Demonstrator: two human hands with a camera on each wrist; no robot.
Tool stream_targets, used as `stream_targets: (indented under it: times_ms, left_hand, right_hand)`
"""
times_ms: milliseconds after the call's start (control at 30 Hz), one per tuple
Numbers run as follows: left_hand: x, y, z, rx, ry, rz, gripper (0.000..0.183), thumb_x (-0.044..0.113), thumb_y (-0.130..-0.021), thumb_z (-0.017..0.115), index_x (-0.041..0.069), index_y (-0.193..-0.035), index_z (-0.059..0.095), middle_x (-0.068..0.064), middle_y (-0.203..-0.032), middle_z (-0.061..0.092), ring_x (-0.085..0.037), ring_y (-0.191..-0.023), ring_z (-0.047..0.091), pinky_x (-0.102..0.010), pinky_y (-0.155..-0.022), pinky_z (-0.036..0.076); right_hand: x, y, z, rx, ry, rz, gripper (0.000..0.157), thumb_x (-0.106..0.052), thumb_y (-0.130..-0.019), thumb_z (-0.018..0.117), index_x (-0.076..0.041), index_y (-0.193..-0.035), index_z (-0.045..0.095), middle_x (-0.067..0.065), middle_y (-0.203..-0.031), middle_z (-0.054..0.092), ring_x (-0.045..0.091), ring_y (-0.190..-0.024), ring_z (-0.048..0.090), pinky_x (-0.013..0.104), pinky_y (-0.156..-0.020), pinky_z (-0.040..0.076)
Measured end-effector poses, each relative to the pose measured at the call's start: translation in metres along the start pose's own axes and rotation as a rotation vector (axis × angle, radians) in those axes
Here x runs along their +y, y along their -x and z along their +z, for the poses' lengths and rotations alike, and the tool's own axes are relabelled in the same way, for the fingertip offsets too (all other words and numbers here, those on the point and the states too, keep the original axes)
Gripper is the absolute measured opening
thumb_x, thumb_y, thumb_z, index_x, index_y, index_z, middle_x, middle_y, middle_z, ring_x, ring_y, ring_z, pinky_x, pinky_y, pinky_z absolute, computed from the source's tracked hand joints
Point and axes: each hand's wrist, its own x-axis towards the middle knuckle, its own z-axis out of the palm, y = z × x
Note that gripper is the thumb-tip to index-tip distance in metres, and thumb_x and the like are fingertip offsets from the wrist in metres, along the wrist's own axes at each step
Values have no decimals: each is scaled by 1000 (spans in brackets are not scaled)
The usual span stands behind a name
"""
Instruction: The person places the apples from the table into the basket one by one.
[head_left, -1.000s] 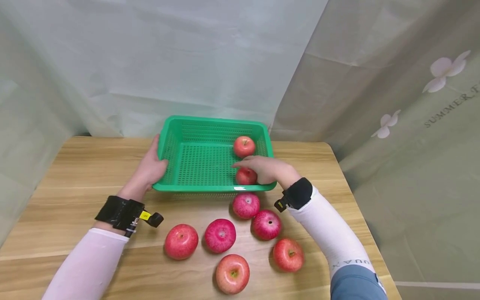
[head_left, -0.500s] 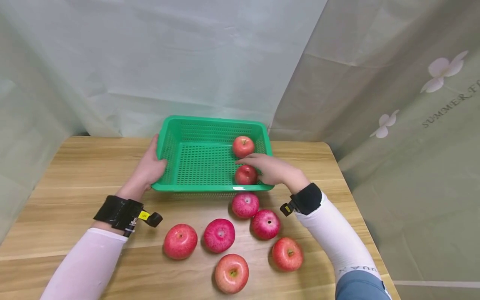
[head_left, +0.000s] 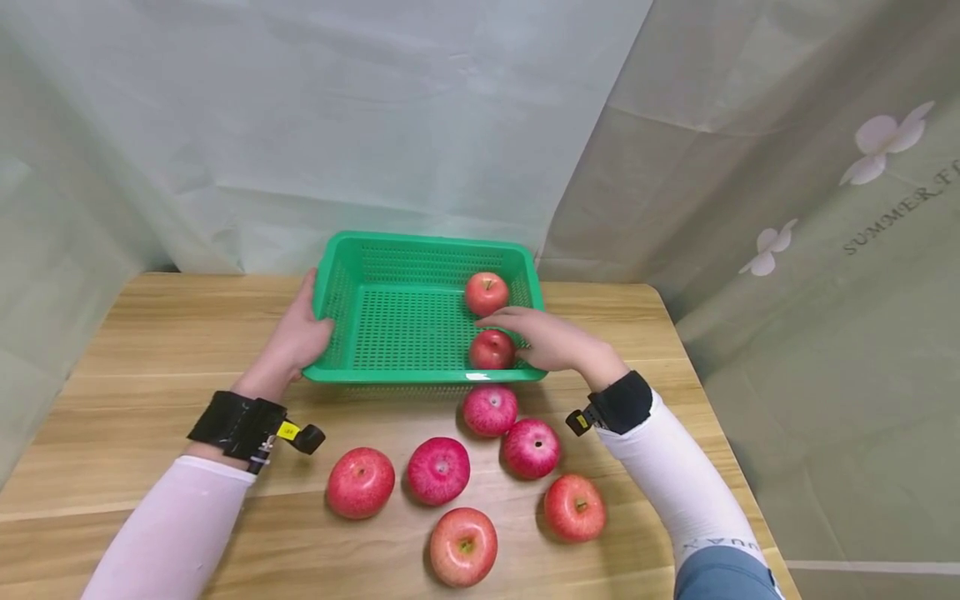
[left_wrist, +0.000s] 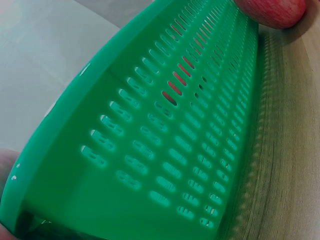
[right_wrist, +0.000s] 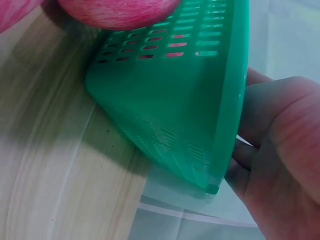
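A green plastic basket (head_left: pixel 420 377) with slotted walls stands at the back of the table. My left hand (head_left: pixel 298 333) grips its left rim, thumb on the inner side. Inside at the right lie two red apples, one at the back (head_left: pixel 487 294) and one at the front (head_left: pixel 492 350). My right hand (head_left: pixel 551 337) reaches over the basket's right rim, its fingers extended just above the front apple and its thumb beside it. In the right wrist view the right hand (right_wrist: pixel 285 150) shows beyond the basket's rim, its fingertips hidden behind the wall.
Several apples lie on the wooden table (head_left: pixel 285 558) before the basket: dark pink ones (head_left: pixel 439 472) nearer it, lighter red ones (head_left: pixel 463 547) nearer me. One (head_left: pixel 490 410) sits close to the basket's front wall. A pale curtain (head_left: pixel 420 117) hangs behind the table.
My right hand has drawn back a little to the right, showing more of the front apple, which stays in the basket. The left hand keeps its hold on the rim.
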Motion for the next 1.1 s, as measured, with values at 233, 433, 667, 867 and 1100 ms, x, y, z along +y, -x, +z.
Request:
stream_targets:
  times_ms: [233,433,667,867,1100]
  left_hand:
    - [-1,-1,-1,-10,16,-3,95,-7,-101,37,27,-170,-21,-31,-174,8,-50,-122,54,-53,-80,62]
    - [-3,-2,-2,-17,16,-4,94,-7,-102,36,26,-169,-21,-33,-173,7,-52,-126,51,-55,-82,61]
    - [-1,-2,-2,-16,10,-3,95,-7,-102,36,27,-170,-21,-33,-172,12,-49,-117,56,-53,-80,62]
    - [1,-3,0,-12,5,-7,95,-6,-102,37,28,-170,-20,-31,-173,13,-47,-116,57,-53,-80,62]
    - [0,-2,-2,-15,0,-3,95,-7,-101,36,26,-169,-21,-34,-172,10,-50,-123,52,-52,-80,61]
  right_hand:
    - [0,1,0,13,-10,6,64,3,-96,71,-13,-156,58,7,-157,54,27,-148,45,45,-120,41]
    - [-1,4,1,41,-24,21,61,-6,-98,74,-14,-156,57,8,-157,55,26,-147,47,46,-117,45]
    - [0,11,1,81,-30,9,58,-11,-99,74,-16,-155,59,7,-154,57,25,-144,50,43,-114,48]
    - [0,21,1,119,-23,-21,58,-13,-99,76,-14,-154,59,6,-151,59,23,-139,54,42,-111,50]
    - [-2,36,4,161,-11,-42,58,-14,-99,76,-13,-155,59,7,-151,59,26,-139,55,46,-113,48]
